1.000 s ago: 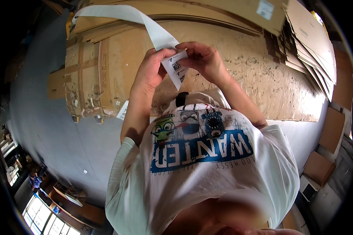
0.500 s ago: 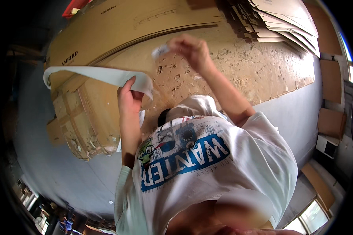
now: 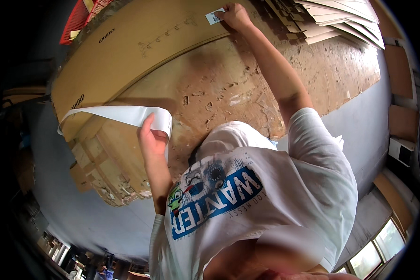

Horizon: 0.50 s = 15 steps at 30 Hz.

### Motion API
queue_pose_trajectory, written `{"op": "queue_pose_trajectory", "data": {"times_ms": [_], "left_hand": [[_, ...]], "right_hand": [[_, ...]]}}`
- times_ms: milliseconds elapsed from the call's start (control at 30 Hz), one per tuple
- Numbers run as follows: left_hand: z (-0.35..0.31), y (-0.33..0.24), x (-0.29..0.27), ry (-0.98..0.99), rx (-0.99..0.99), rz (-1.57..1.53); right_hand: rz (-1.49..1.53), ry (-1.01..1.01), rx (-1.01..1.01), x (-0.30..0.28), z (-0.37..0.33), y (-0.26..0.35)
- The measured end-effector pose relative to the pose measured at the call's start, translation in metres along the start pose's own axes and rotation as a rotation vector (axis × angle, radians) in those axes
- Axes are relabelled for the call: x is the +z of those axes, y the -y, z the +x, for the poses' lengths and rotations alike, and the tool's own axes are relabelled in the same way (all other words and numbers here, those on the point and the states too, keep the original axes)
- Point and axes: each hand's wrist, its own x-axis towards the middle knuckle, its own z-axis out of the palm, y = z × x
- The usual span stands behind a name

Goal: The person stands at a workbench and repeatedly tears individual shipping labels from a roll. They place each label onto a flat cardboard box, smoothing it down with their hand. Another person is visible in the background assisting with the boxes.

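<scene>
A long white strip of label backing (image 3: 112, 113) loops over my left hand (image 3: 153, 140), whose thumb presses it against the fingers. From there the strip trails left across the cardboard. Stretched far forward, my right hand (image 3: 235, 17) pinches a small white label (image 3: 214, 17) with dark print. The label lies at the surface of a large flat brown carton (image 3: 172, 35); whether it is stuck down I cannot tell. My right fingers are partly hidden by the back of the hand.
Beneath the carton is a worn, scuffed board surface (image 3: 219, 84). Several flat cardboard sheets (image 3: 336, 18) are stacked at the far right. A red plastic basket (image 3: 78, 19) stands at the far left. A taped-up cardboard box (image 3: 107, 163) sits at the left, above grey floor (image 3: 121, 224).
My right hand has moved forward with the label, from above the worn board to the flat carton. My left hand has shifted slightly lower in view, still holding the strip.
</scene>
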Motion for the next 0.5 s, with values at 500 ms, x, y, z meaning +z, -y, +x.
{"op": "queue_pose_trajectory", "data": {"times_ms": [500], "left_hand": [[0.018,0.008,0.007,0.017,-0.035,0.05]], "right_hand": [[-0.04,0.028,0.301,-0.019,-0.021,0.056]]}}
